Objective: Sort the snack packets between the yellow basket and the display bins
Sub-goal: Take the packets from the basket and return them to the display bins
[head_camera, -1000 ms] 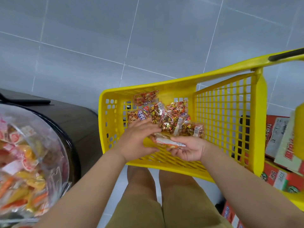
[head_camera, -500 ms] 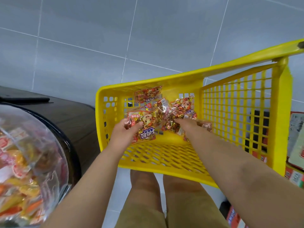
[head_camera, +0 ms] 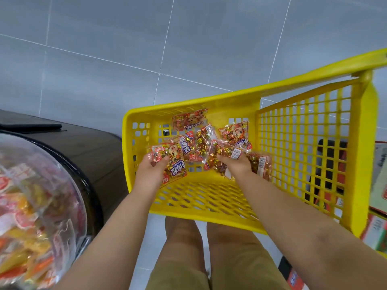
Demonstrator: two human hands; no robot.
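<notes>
One yellow basket (head_camera: pixel 234 101) centre right, about seven snack packets (head_camera: pixel 235 133) inside, one clear display bin (head_camera: pixel 37 197) lower left

Retail shop, snack aisle. Yellow basket (head_camera: pixel 188 102) of the plastic shopping kind holds many identical printed snack packets (head_camera: pixel 189 122). At left a clear domed display bin (head_camera: pixel 41 195) full of loose wrapped snacks sits on a dark round stand (head_camera: pixel 83 147). Stacked printed cartons (head_camera: pixel 374 233) at right edge. Grey tiled floor (head_camera: pixel 104 38).
</notes>
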